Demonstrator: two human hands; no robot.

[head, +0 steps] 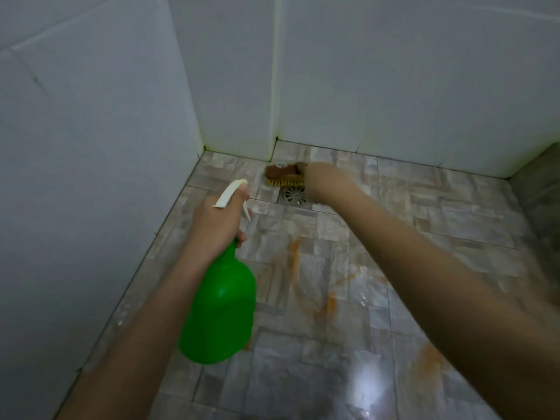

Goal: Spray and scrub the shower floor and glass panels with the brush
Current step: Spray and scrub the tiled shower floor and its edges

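floor (318, 374): wet grey tile, orange stains (295, 256) | left hand (216, 221): grips green bottle (221, 310) at neck, held above floor | drain (293, 195): round, metal | right hand (321, 180): grips brush (283, 175), bristles on floor beside drain, near wall (394, 80)

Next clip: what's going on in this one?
A person is cleaning a tiled shower floor. The right hand grips a brush, bristles down on the tiles in the far corner, just behind the round drain. The left hand holds a green spray bottle by its neck, off the floor, nozzle aimed toward that corner. Orange smears lie on the nearer tiles, not yet scrubbed off. No glass panel is in view.
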